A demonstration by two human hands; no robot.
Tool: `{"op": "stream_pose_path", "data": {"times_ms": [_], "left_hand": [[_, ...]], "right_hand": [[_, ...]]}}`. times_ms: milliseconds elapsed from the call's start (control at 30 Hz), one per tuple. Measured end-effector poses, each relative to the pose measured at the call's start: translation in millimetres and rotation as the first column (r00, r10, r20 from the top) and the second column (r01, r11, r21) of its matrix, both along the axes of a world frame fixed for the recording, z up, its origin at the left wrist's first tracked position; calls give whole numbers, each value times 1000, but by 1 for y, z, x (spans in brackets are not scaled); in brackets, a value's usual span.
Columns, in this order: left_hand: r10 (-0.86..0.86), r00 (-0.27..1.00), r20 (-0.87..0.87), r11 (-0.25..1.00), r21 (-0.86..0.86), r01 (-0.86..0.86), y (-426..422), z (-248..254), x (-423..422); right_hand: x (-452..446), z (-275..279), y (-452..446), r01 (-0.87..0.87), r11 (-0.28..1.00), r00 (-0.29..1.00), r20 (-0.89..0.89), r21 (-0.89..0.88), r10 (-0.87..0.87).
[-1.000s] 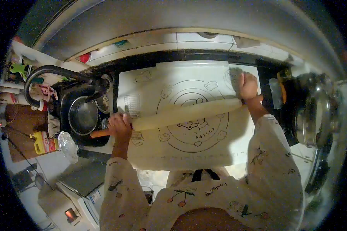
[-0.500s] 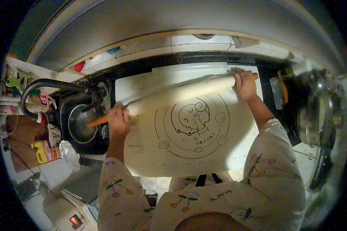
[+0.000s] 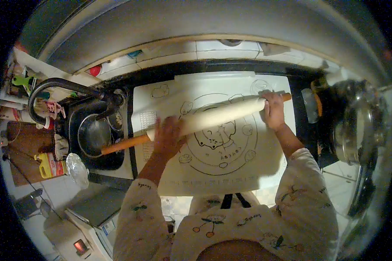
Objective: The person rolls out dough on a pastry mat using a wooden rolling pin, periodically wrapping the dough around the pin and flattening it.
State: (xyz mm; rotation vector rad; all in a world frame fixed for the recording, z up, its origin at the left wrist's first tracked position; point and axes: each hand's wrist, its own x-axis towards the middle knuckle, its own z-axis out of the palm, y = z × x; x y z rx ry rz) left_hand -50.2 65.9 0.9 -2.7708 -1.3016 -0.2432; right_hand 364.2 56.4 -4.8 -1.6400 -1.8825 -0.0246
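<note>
A pale sheet of dough (image 3: 226, 114) is wrapped around a wooden rolling pin (image 3: 128, 144), which lies slanted over a white printed pastry mat (image 3: 196, 176). My left hand (image 3: 167, 135) rests on the left part of the dough roll, its fingers extended and slightly blurred. The pin's left end sticks out bare beyond that hand, toward the sink. At the other end, my right hand (image 3: 274, 114) grips the pin beside the edge of the dough. A brown tip of the handle shows past its fingers.
On the left is a dark sink (image 3: 128, 167) with a round pan (image 3: 93, 135) in it and a black faucet (image 3: 52, 82) above. A foil-covered thing (image 3: 77, 170) and a yellow bottle (image 3: 45, 166) stand nearby. Metal pots (image 3: 350, 139) are at the right.
My left hand has left the pin's left handle and moved right onto the dough roll. The right end of the roll has come slightly nearer to me, with my right hand still on it.
</note>
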Motion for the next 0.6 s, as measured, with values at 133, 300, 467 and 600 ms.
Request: {"op": "stream_pose_path", "data": {"times_ms": [133,300,467,600], "left_hand": [[-150,988,44,983,-102,154,28,-12,17],[-163,983,79,945,-273,179,58,-5,5],[-160,971,177,954,-224,198,73,-15,5],[-256,951,174,946,-157,284,60,28,22]], "right_hand": [[-1,3,13,38,997,998,45,-69,-35],[-18,7,26,44,998,996,-76,-47,-48],[-69,26,28,-312,947,950,-41,-76,310],[-101,30,44,-446,871,888,17,-204,459]]}}
